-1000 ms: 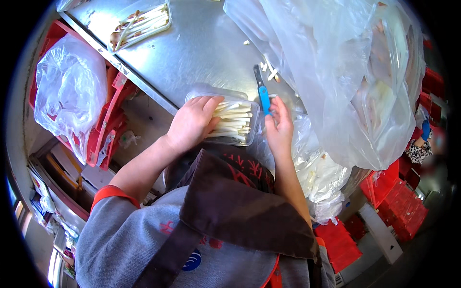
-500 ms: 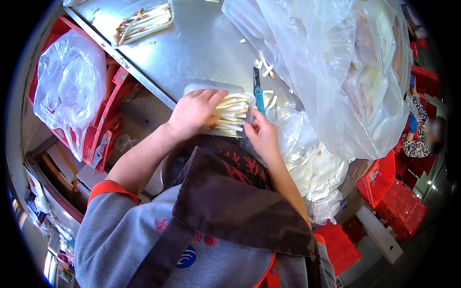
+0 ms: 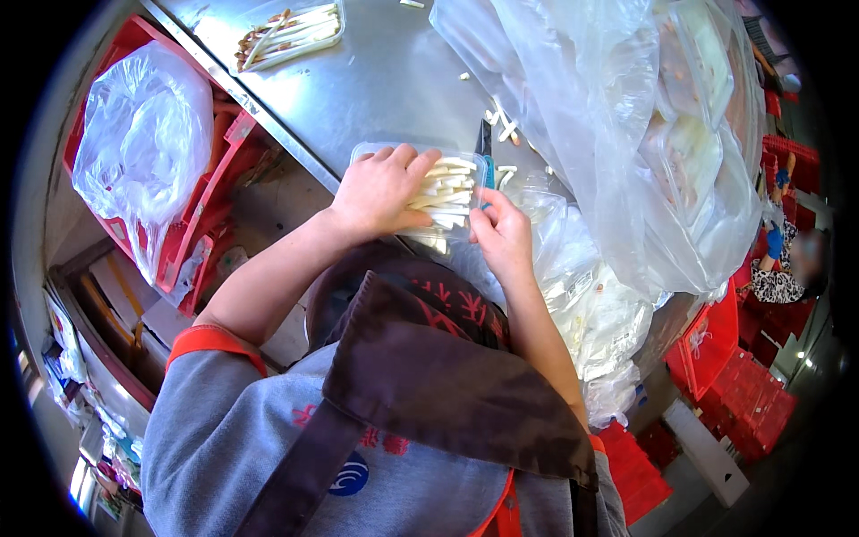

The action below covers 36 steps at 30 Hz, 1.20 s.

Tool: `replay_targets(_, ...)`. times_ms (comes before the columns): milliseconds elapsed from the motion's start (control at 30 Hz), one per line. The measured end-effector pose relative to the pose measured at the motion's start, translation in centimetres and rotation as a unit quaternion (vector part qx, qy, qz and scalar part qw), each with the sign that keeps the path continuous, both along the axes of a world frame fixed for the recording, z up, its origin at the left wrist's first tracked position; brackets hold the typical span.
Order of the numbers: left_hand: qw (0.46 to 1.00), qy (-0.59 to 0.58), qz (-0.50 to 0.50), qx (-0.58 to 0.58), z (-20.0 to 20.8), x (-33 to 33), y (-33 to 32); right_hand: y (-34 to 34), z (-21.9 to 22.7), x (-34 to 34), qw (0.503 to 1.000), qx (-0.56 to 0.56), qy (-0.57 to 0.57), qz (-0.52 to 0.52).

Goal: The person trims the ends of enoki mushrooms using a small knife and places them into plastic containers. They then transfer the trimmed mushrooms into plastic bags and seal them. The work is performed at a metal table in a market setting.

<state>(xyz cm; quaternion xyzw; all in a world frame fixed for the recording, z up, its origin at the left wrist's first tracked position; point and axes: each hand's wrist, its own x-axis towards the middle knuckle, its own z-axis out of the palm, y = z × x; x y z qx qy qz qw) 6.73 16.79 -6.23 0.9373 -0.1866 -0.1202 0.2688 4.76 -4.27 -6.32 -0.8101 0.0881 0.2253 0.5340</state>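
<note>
A clear plastic tray full of white stalks lies at the near edge of the steel table. My left hand lies over the stalks with its fingers curled on them. My right hand pinches the tray's right end with its fingertips. Just beyond that hand a knife with a blue handle rests on the table. My dark apron hides the tray's near side.
A second tray of stalks sits at the far left of the table, and loose stalk pieces are scattered by the knife. A large clear bag fills the right. A white bag in a red crate stands left. Another person is at the far right.
My right hand has come down from beside the knife to the tray's right end. My left hand has stayed on the stalks.
</note>
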Motion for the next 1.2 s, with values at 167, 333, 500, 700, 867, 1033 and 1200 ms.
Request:
replay_targets(167, 0.995, -0.003, 0.031, -0.095, -0.6, 0.3, 0.9, 0.0, 0.2, 0.1, 1.000, 0.009, -0.006, 0.006)
replay_targets(333, 0.988, 0.025, 0.027, -0.152, -0.9, 0.8, 1.4, 0.2, 0.6, -0.1, 0.998, 0.049, 0.016, -0.027)
replay_targets(500, 0.982, 0.017, 0.025, -0.186, -0.8, 0.8, 1.8, 0.2, 0.9, 0.1, 0.999, 0.035, 0.003, -0.014)
replay_targets(700, 0.987, -0.022, 0.001, -0.157, -1.3, 0.1, 1.8, 0.3, 1.2, 0.1, 1.000, 0.026, -0.006, -0.004)
replay_targets(867, 0.992, 0.004, 0.018, -0.124, -0.6, -0.5, 1.8, 1.3, 2.3, -0.4, 0.999, 0.007, -0.045, 0.013)
replay_targets(1033, 0.974, 0.043, 0.074, -0.210, -1.2, -1.0, 2.5, 2.1, 3.5, -0.5, 0.979, -0.093, -0.157, 0.087)
replay_targets(1200, 0.961, 0.037, 0.075, -0.265, -1.9, -1.1, 3.5, 3.1, 4.7, -0.6, 0.960, -0.128, -0.222, 0.116)
